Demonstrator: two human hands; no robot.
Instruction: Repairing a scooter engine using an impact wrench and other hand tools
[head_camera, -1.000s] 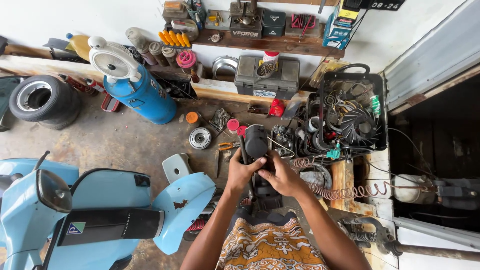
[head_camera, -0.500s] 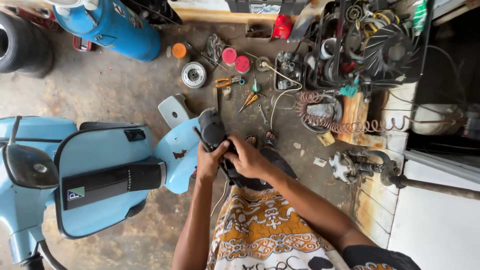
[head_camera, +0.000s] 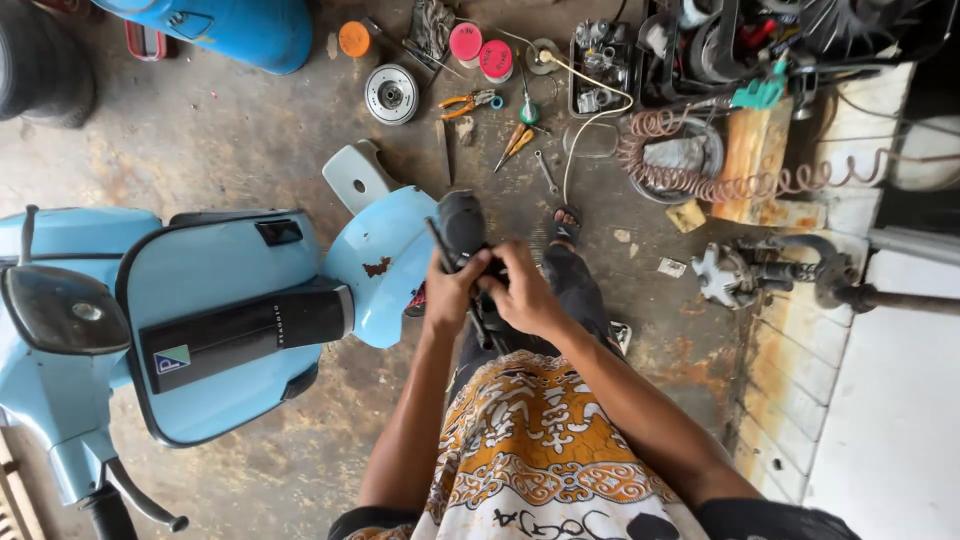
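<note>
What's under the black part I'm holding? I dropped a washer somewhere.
Under the black part, held by left hand and right hand, lies the scooter's blue fender. No washer shows; hands hide the rest.

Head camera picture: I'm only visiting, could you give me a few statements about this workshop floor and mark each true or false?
1. Both hands grip the black part: the left hand and right hand hold the black part. True.
2. The scooter is red. False: it is light blue.
3. Orange-handled pliers lie on the floor. True.
4. The two round pink lids sit on the scooter. False: they lie on the floor, far from the hands.
5. A coiled hose lies at the right. True.
</note>
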